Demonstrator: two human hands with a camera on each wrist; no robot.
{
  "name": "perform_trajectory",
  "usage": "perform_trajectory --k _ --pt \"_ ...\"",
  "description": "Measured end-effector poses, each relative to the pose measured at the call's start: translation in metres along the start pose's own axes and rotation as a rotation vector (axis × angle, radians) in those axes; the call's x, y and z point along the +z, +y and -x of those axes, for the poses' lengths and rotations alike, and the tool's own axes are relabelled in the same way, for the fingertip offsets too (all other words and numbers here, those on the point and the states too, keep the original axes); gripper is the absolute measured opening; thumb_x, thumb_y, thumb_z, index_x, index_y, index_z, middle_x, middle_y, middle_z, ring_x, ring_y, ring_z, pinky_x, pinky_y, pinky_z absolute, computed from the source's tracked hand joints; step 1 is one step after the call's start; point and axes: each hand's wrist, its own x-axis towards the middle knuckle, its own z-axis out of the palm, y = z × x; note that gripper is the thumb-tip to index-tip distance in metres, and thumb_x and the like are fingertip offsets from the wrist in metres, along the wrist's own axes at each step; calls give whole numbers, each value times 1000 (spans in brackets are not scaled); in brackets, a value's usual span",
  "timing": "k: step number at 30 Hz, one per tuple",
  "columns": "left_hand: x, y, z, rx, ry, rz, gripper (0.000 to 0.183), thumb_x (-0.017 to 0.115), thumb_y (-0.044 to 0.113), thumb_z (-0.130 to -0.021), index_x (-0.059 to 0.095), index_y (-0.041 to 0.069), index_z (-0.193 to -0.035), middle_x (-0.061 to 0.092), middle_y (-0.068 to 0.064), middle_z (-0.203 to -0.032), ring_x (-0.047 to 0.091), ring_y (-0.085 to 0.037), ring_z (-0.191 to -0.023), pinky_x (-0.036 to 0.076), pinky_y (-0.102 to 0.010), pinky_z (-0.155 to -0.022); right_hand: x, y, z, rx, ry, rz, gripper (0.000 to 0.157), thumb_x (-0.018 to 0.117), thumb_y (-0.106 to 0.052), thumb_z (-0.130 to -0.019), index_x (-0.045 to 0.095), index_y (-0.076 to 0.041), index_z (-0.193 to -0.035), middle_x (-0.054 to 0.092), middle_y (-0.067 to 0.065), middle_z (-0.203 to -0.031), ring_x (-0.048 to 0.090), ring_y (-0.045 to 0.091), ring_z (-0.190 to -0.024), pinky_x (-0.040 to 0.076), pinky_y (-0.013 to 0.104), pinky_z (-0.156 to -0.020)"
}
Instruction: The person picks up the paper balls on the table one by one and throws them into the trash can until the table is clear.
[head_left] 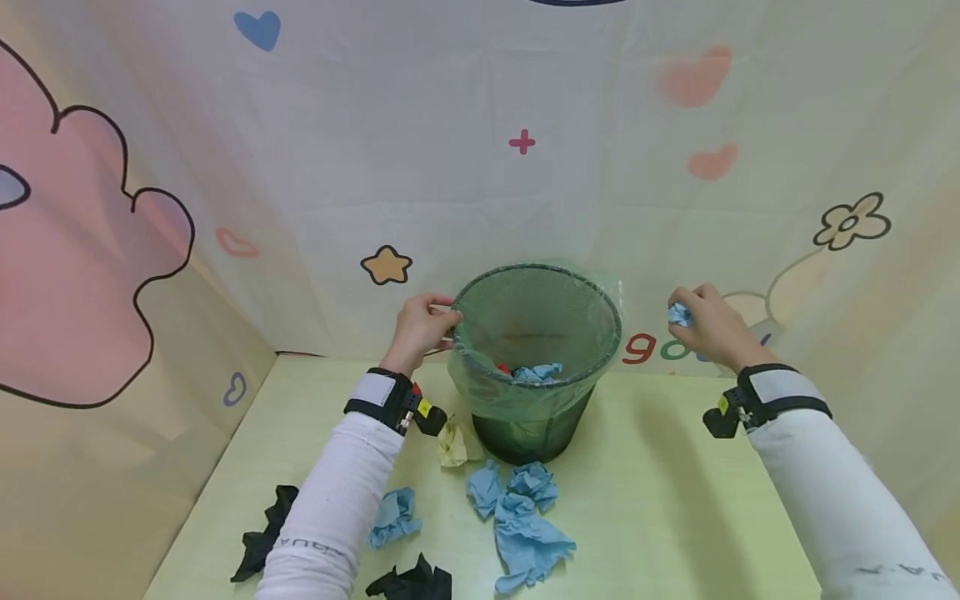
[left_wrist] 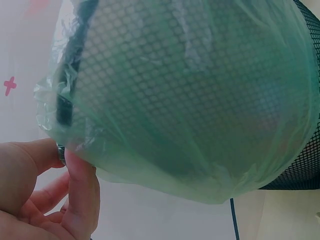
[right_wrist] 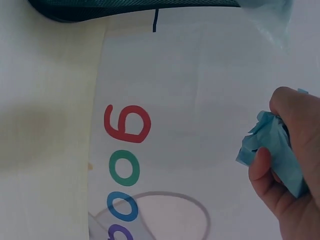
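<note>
A dark mesh waste bin (head_left: 517, 433) lined with a thin green plastic bag (head_left: 480, 375) stands at the back of the table. My left hand (head_left: 420, 327) pinches its rim at the left, thumb and fingers over the bag's edge; the left wrist view shows this grip on the lined rim (left_wrist: 64, 112). Inside the bin lie crumpled blue paper (head_left: 537, 372) and a bit of red. My right hand (head_left: 708, 325) is raised to the right of the bin, apart from it. It holds a crumpled blue paper ball (right_wrist: 272, 145) between curled fingers and thumb.
Several crumpled blue papers (head_left: 528, 542) lie in front of the bin, with another blue one (head_left: 393, 517) further left. A pale yellow crumpled paper (head_left: 452, 444) sits by the bin's base. Black crumpled papers (head_left: 412, 581) lie near the front. A printed curtain (head_left: 450, 167) hangs behind.
</note>
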Motion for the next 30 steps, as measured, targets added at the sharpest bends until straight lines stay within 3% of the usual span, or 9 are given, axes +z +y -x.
perform_trajectory --k 18,30 --pt "1 0 0 -12 0 0 32 61 18 -88 56 10 -119 56 -11 -94 62 -18 -74 53 -43 -76 -20 -43 -32 -155 73 61 22 57 -6 -82 50 -6 -103 43 25 -102 50 35 -77 48 47 -61" --pt "0 1 0 -12 -2 1 32 61 18 -88 57 10 -118 56 -10 -93 62 -18 -73 55 -39 -71 -25 -86 -58 -249 66 62 18 56 -6 -84 52 -6 -102 45 23 -103 52 33 -81 49 43 -64"
